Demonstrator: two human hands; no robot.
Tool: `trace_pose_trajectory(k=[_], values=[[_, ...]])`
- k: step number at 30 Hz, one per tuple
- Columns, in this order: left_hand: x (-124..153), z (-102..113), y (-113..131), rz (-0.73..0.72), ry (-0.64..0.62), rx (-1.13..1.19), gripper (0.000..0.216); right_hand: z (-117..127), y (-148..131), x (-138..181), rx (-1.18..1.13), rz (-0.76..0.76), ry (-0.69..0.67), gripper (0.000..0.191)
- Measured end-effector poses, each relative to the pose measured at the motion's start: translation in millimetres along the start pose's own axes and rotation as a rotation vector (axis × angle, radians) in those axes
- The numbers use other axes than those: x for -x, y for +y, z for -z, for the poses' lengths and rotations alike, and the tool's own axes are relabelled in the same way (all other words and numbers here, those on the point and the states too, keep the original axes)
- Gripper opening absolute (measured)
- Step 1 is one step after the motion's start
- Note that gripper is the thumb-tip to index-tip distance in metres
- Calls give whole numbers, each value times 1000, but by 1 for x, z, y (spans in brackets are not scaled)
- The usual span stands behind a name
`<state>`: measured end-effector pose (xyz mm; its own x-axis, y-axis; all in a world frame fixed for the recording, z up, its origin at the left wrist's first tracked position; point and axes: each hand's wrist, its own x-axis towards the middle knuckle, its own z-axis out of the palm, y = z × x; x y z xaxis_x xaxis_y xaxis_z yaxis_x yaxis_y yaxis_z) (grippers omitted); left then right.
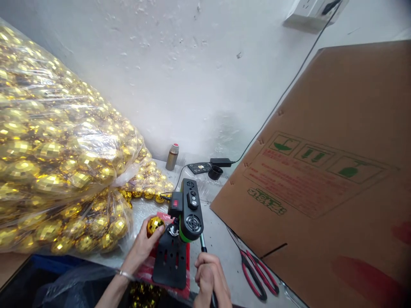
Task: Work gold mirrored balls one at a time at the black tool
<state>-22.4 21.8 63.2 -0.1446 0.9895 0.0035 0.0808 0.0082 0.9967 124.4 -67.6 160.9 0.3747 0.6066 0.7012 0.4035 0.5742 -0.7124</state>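
My left hand (144, 244) is closed around a faceted gold ball (154, 226), thumb and fingers on its sides. The ball is at the left side of a small black bench machine (192, 209) with round vents and a green band. My right hand (210, 276) is wrapped round the black-gripped handle of a metal lever (203, 243) that runs up to the machine. Below the machine's head lies its slotted black base plate (171, 263), on a red sheet (188, 269). A black box with a red switch (175, 203) sits on the machine's left side.
Large clear bags of gold balls (48, 149) fill the left. Loose gold balls (149, 182) lie behind. A small bottle (172, 157), a power adapter (221, 162) and a black ring (215, 172) stand near the wall. Red-handled pliers (258, 273) lie beside a big carton (321, 171).
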Motion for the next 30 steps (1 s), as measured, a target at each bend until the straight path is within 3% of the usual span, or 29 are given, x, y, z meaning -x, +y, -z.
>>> trace_pose_trajectory(k=[3, 6, 11, 17, 30], values=[[33, -3, -13, 295, -40, 301, 76, 1, 0, -12, -16, 100, -27, 36], [47, -8, -21, 375, -45, 324, 82, 3, 0, -21, -8, 169, -67, 34], [46, -19, -26, 65, 19, -36, 68, 6, -1, -24, 1, 175, -91, 32], [49, -30, -30, -209, -27, -341, 51, 9, 2, -20, 14, 205, -123, 30], [49, -30, -35, -281, -28, -405, 48, 9, 6, -14, -25, 170, -117, 30]])
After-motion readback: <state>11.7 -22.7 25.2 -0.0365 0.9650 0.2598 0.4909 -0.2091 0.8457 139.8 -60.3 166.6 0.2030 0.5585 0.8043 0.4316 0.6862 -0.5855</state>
